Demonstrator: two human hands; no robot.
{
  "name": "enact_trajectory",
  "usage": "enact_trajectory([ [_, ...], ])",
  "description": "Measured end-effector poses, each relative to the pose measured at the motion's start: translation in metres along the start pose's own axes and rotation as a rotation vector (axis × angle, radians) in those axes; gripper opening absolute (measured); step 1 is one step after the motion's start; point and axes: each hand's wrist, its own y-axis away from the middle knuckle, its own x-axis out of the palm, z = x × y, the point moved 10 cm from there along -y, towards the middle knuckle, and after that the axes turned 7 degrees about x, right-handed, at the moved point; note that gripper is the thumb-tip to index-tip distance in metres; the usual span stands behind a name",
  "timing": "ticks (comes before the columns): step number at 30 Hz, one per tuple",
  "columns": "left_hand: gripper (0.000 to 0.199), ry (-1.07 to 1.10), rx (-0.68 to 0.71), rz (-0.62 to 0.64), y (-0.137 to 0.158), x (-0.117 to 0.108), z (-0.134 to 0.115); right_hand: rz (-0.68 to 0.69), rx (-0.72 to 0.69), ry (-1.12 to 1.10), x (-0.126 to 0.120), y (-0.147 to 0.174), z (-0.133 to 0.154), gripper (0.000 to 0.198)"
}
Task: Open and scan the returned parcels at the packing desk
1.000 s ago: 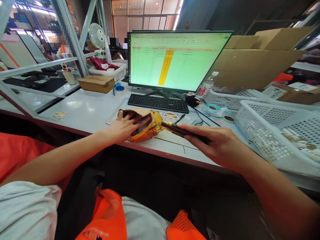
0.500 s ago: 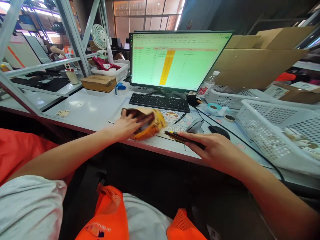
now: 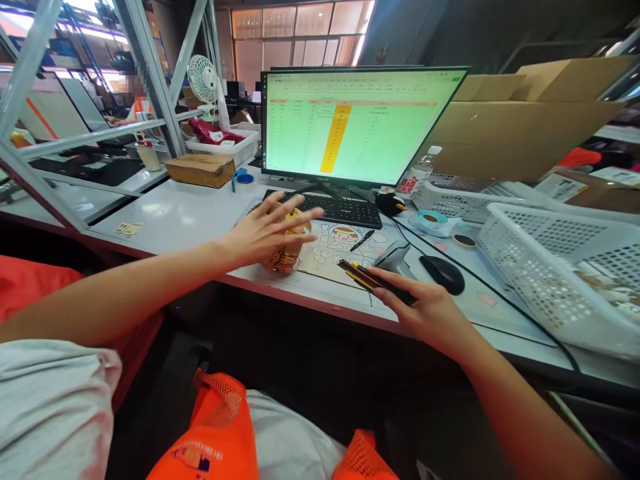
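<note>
My left hand (image 3: 265, 230) is open, its fingers spread over a yellow and brown package (image 3: 281, 259) near the desk's front edge. The hand covers much of the package, and I cannot tell whether they touch. My right hand (image 3: 420, 303) is closed around a black and yellow box cutter (image 3: 383, 283), its tip pointing left above the desk mat. Behind the hands stand a black keyboard (image 3: 345, 210) and a monitor (image 3: 365, 127) with a spreadsheet on it. A black pen (image 3: 362, 240) lies on the mat between the keyboard and the cutter.
A black mouse (image 3: 443, 275) and a roll of light-blue tape (image 3: 431, 222) sit to the right, with a cable running past. White perforated baskets (image 3: 550, 267) fill the right side. A cardboard box (image 3: 200, 171) stands at back left. Another person (image 3: 133, 100) is beyond the metal frame.
My left hand has spread its fingers, and the package beneath it has shifted slightly left and stands more upright. My right hand keeps the box cutter, which now shows more clearly.
</note>
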Motion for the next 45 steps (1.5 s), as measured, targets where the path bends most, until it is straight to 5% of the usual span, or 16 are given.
enact_trajectory([
  [2,0.06,0.051,0.207,0.023,-0.009,0.008,-0.005,-0.012,0.027,-0.018,0.004,-0.002,0.0,0.053],
  [4,0.045,0.088,0.223,0.061,-0.019,0.017,0.006,-0.04,0.049,-0.062,0.007,-0.002,0.002,0.054],
  [8,0.034,0.133,-0.199,0.241,-0.02,0.047,0.062,-0.057,0.053,-0.216,0.016,-0.005,0.011,0.051],
  [11,0.036,0.181,-0.445,0.307,0.003,0.059,0.077,0.046,0.134,-0.385,0.034,-0.015,0.012,0.057],
  [18,0.026,0.079,-0.571,0.161,0.044,0.035,0.038,0.272,0.139,-0.661,0.083,-0.042,0.046,0.062],
  [26,0.023,0.085,-0.665,0.058,0.066,0.027,0.015,0.304,0.053,-0.73,0.089,-0.048,0.074,0.064],
  [39,0.039,0.189,-0.749,0.147,0.069,0.033,0.026,0.4,0.119,-0.674,0.126,0.01,0.048,0.059],
  [41,0.051,0.215,-0.759,0.161,0.065,0.036,0.04,0.298,0.051,-0.535,0.11,0.004,0.038,0.054],
  [45,0.072,0.405,-0.8,0.279,0.061,0.064,0.079,-0.134,-0.028,-0.007,0.061,-0.028,0.015,0.053],
])
